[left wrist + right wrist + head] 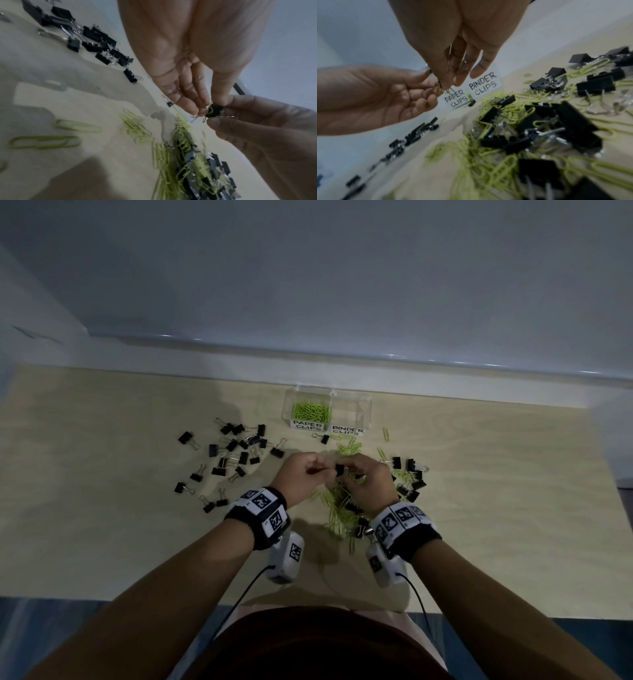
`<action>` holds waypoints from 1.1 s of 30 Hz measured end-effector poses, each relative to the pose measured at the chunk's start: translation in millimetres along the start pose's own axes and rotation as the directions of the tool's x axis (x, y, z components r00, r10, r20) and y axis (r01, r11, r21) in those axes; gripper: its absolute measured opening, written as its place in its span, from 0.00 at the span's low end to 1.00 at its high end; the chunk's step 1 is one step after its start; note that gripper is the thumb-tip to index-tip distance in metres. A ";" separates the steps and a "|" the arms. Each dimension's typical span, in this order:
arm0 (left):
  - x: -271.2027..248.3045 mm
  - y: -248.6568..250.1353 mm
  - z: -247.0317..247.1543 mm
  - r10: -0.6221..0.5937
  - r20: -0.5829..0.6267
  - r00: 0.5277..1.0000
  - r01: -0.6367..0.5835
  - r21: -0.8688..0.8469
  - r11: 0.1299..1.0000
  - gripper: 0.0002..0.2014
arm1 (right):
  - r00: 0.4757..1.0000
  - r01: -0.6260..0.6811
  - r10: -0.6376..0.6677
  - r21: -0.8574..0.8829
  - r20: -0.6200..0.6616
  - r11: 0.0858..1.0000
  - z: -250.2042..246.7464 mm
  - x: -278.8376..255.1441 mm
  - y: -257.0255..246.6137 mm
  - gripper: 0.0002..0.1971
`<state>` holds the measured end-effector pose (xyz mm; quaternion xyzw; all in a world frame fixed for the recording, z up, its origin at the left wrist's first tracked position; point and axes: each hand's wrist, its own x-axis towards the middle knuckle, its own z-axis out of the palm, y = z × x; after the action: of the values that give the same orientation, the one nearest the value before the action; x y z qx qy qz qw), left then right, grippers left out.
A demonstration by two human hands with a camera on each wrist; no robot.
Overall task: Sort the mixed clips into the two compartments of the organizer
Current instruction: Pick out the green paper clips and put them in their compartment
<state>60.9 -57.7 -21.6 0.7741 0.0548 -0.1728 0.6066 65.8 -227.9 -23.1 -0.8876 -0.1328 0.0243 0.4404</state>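
Spanning the lower scene is a pale wooden table (102, 440), set against a grey-white wall (308, 268). At the table's far edge stands a clear organizer (363, 409) with two compartments side by side: the left one, labelled PAPER CLIPS (307, 426), holds a heap of green paper clips (311, 412); the right one, labelled BINDER CLIPS (347, 430), shows no clips inside. To the left lies a loose scatter of black binder clips (236, 446). Below the hands is a mixed pile (346, 508) of green paper clips and black binder clips tangled together, with a smaller group of binder clips (411, 477) just to its right. A single binder clip (324, 438) lies in front of the organizer, near the labels. Both forearms carry black wristbands with printed markers (263, 505). The left hand (301, 477) and right hand (368, 481) meet above the mixed pile, fingertips together. Between them is one black binder clip (214, 111) with a green paper clip (210, 110) caught on it. In the left wrist view, the left hand's thumb and fingertips (221, 98) pinch this clip from one side while the right hand's thumb and forefinger (223, 123) pinch it from the other; the remaining fingers of both hands are curled
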 end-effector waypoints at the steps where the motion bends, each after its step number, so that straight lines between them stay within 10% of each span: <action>1: 1.0 3.9 0.1 -0.016 0.004 1.000 0.016 -0.040 0.999 0.06 | 0.998 -0.055 0.055 0.060 -0.007 0.997 -0.3 1.1 -0.4 0.15; 6: 4.9 13.7 -0.7 0.003 0.073 0.997 0.000 -0.040 0.999 0.07 | 0.944 -0.326 0.320 0.359 0.076 0.875 -5.0 4.9 -0.2 0.14; 33: 8.5 5.6 -7.4 -0.096 -0.129 0.987 0.080 -0.123 0.989 0.04 | 0.921 -0.386 0.354 0.272 0.160 0.881 4.8 6.6 -5.0 0.08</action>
<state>72.0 -53.1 -17.8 0.7438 0.1397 -0.1433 0.6378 70.3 -219.6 -21.6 -0.8172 0.0212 0.1748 0.5488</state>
